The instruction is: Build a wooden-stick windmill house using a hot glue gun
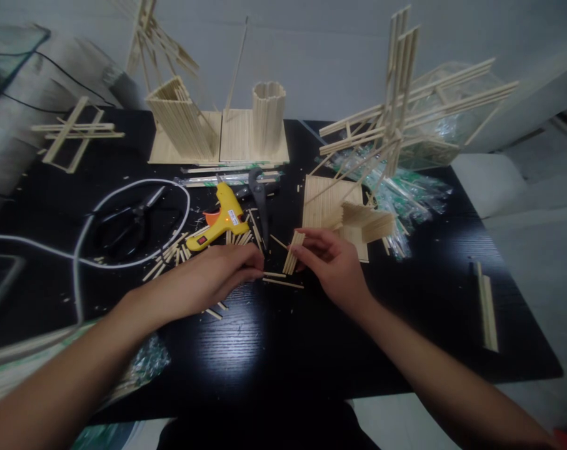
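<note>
My right hand [334, 259] grips a small bundle of short wooden sticks [292, 253] lying side by side, thumb and fingers closed on its right edge. Left of it, my left hand [234, 269] is closed in a pinch at the end of a short wooden stick [274, 274]. Another loose stick [283, 283] lies just below that one on the table. Behind my left hand rests a yellow glue gun [224, 219] with an orange trigger. Short cut sticks [173, 253] are scattered around it. Dark pliers [259, 203] lie to its right.
Stick structures stand at the back: a slanted box [184, 125], a round tube [269, 122] and a windmill-like frame [391, 119]. Black-handled scissors [128, 219] lie inside a white cable loop [188, 203]. Plastic-wrapped sticks [419, 194] sit at right, and longer sticks [487, 309] near the right edge.
</note>
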Tool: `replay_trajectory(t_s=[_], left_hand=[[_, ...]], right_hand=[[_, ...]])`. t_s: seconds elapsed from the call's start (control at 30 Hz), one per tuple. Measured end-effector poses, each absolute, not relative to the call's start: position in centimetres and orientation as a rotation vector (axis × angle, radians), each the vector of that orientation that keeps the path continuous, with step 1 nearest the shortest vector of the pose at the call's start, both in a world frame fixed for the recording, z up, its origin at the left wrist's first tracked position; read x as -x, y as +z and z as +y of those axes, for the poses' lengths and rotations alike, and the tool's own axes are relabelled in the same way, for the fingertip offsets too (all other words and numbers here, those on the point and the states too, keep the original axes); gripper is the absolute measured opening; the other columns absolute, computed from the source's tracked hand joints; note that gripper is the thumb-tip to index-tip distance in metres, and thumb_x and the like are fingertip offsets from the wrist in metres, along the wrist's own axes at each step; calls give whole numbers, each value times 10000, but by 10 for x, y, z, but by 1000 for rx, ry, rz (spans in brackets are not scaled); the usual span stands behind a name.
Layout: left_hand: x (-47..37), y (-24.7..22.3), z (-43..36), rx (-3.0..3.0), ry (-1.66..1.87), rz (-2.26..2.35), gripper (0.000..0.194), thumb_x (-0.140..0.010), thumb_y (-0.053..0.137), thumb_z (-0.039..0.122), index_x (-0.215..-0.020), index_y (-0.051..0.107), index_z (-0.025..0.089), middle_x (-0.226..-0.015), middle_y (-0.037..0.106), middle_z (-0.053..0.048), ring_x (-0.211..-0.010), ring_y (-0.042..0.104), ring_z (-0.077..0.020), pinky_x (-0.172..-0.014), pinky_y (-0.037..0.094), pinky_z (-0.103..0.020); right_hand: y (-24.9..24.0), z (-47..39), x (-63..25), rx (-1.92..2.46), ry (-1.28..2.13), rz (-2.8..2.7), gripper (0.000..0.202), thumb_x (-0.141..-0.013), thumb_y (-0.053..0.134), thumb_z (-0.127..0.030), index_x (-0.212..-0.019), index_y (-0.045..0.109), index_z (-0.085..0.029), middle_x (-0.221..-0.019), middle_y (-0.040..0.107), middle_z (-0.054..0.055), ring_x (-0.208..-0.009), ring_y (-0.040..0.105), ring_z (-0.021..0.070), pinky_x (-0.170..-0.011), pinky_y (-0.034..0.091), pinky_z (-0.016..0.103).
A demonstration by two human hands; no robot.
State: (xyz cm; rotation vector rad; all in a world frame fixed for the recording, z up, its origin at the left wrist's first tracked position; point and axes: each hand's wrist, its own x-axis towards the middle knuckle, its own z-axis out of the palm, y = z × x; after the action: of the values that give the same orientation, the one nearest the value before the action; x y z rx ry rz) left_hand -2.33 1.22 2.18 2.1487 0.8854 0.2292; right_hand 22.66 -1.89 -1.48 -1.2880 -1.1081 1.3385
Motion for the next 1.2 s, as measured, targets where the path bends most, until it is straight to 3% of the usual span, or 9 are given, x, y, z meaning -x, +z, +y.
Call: replay_trajectory(t_s=[0.23, 0.43, 0.7, 0.97, 1.2], left_hand=[[15, 24, 12, -1877, 478, 946, 113, -938, 727, 344, -971, 760, 241, -917, 761, 0, -829, 704, -160, -774, 543, -254], [9, 18, 8, -1777, 586, 1007, 107, -937, 733, 328, -963, 767, 231, -891, 765, -2, -811, 691, -149, -743, 530, -241], [1, 9, 10, -1965, 622, 1047, 130, -940, 750, 345, -985, 745, 223, -809, 747, 18, -740, 666, -136, -720, 507, -235], [-8, 6, 10, -2199, 706, 1018, 154, -1010, 650, 312, -1054, 775, 235, -973, 808, -30, -858, 750, -174, -819, 563, -265], [-16, 3, 11, -2343, 895, 962, 103, -989, 689, 250, -1024, 768, 194, -928, 813, -20, -806, 765, -149, -755, 567, -227]], right_hand=[[-13, -26, -222, 1211, 1393, -1202, 305, -825, 854, -376, -1079, 765, -232, -894, 787, 26, -875, 791, 205, -851, 654, 364], [-14, -28, -219, 1169, 1377, -1303, 209, -881, 797, -338, -1077, 767, -273, -898, 753, -5, -806, 780, 175, -746, 648, 316], [-19, -30, -217, 1117, 1374, -1349, 199, -894, 794, -310, -1090, 775, -282, -985, 818, 4, -910, 789, 175, -858, 640, 335], [-15, -29, -218, 1161, 1198, -1332, 230, -838, 856, -403, -988, 764, -255, -948, 817, 20, -893, 795, 201, -883, 650, 375], [-25, -23, -221, 1136, 1090, -1337, 263, -820, 865, -442, -914, 731, -236, -862, 787, 7, -810, 773, 181, -784, 642, 324]])
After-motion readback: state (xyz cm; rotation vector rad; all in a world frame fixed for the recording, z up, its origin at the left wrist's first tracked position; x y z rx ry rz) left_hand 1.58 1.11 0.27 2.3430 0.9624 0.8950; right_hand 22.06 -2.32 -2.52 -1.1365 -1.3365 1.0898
